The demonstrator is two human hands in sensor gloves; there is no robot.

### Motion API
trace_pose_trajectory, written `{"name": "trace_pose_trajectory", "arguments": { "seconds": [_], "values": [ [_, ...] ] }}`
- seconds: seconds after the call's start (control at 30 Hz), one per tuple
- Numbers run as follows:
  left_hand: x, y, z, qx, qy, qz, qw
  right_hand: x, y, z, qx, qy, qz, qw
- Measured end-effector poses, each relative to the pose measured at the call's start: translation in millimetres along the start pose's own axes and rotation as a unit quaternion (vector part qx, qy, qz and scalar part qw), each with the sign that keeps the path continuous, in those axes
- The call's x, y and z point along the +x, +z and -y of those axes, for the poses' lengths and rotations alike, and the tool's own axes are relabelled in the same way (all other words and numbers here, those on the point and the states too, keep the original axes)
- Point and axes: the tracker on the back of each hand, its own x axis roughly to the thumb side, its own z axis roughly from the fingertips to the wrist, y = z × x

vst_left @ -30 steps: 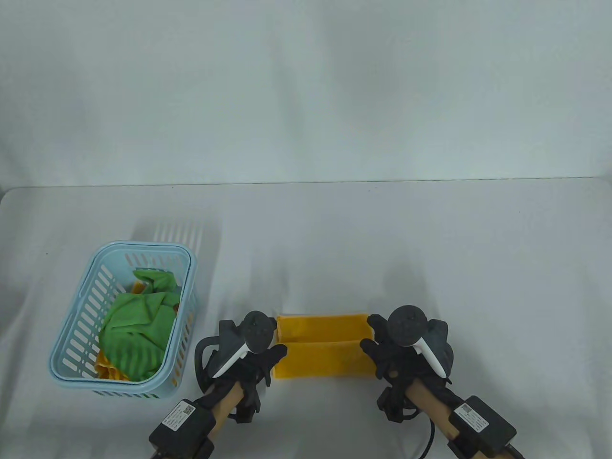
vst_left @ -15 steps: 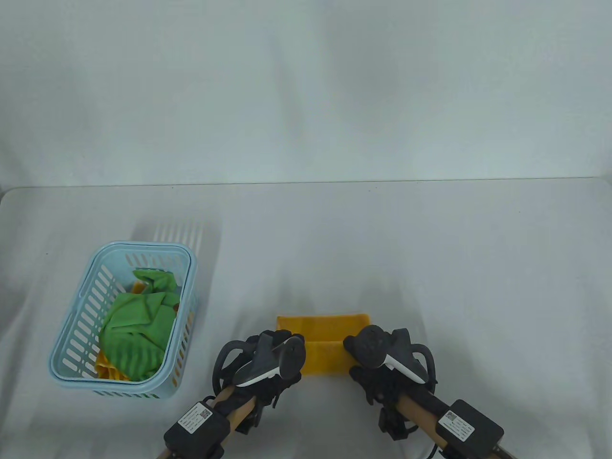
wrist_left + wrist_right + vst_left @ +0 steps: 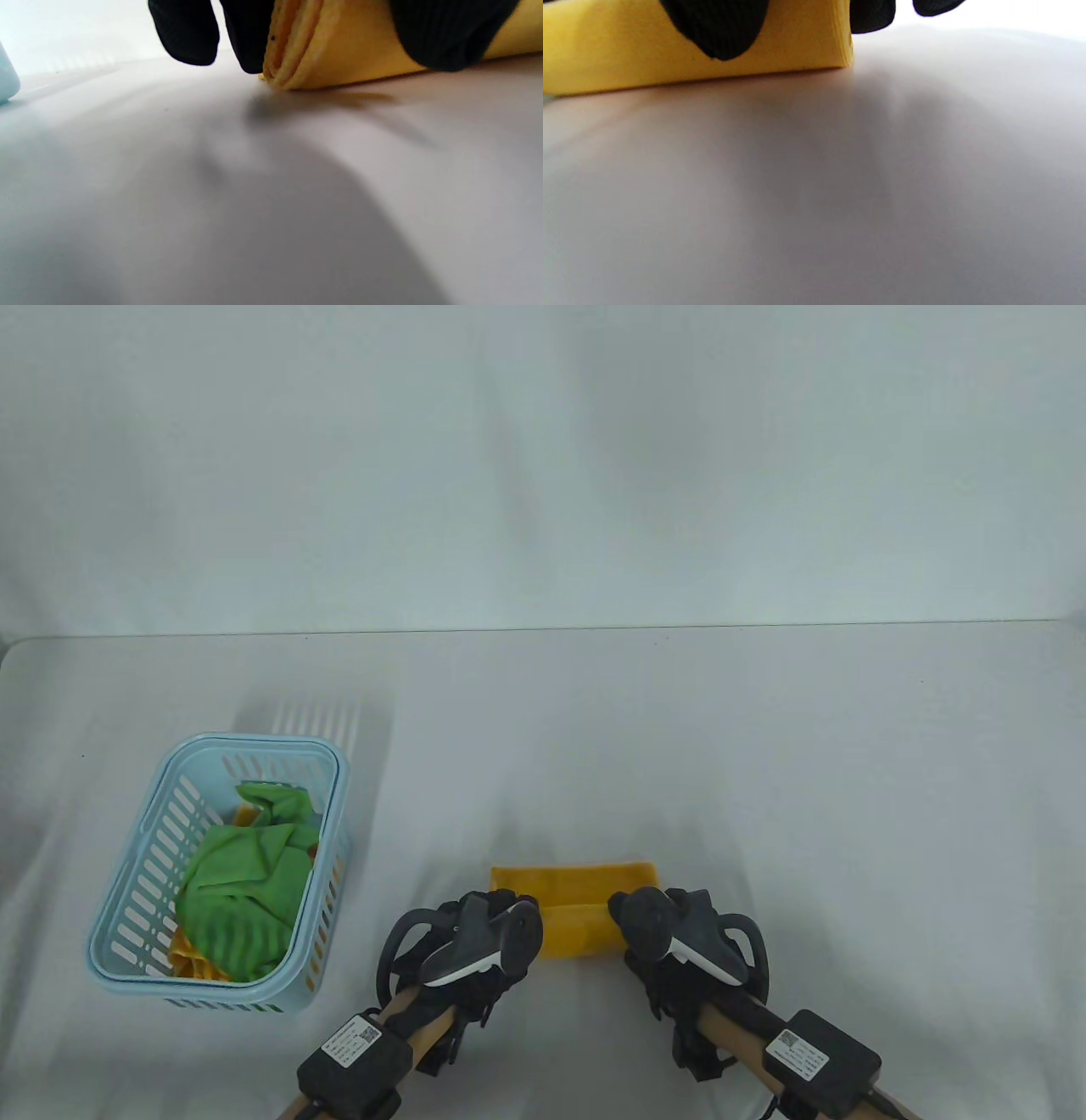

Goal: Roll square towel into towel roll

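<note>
Since a second ago your hands have closed in from the towel's two ends toward its middle, and the near edge of the yellow towel (image 3: 575,903) has been turned up, so less flat cloth shows toward you than before; over the last half second little has shifted. Your left hand (image 3: 475,946) now sits at the left end of the near fold and your right hand (image 3: 679,937) at the right end, each with its tracker on top hiding most of the glove from the table view. In the left wrist view your left fingers (image 3: 445,34) curl over the layered, rounded end of the towel (image 3: 339,51), thumb on the near face and other fingers just past the end, so they are clamped on the cloth. In the right wrist view your right thumb (image 3: 717,25) presses the near face of the towel (image 3: 797,42) while other fingers hang beyond its end, gripping it as well. The towel lies on the white surface (image 3: 764,746) near its front edge, between your hands. The pale blue slotted basket (image 3: 127,916) stands well to the left, holding crumpled green cloths (image 3: 242,891) over some orange ones.
</note>
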Motion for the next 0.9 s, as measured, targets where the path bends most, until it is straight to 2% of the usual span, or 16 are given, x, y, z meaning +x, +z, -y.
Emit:
{"name": "trace_pose_trajectory", "arguments": {
  "seconds": [0.2, 0.43, 0.57, 0.73, 0.9],
  "values": [
    [-13, 1, -6, -0.027, 0.097, 0.001, 0.995, -15, -3, 12, 0.004, -0.091, -0.013, 0.996],
    [-31, 1, -11, -0.034, 0.210, -0.025, 0.977, -38, -8, 16, 0.025, -0.211, -0.062, 0.975],
    [-37, 1, -10, -0.042, 0.234, -0.043, 0.970, -41, -8, 16, 0.032, -0.212, -0.077, 0.974],
    [-40, -2, -5, -0.073, 0.245, -0.053, 0.965, -38, -8, 11, 0.078, -0.195, -0.097, 0.973],
    [-41, -4, -5, -0.068, 0.228, -0.070, 0.969, -39, -7, 11, 0.059, -0.168, -0.127, 0.976]
  ]
}}
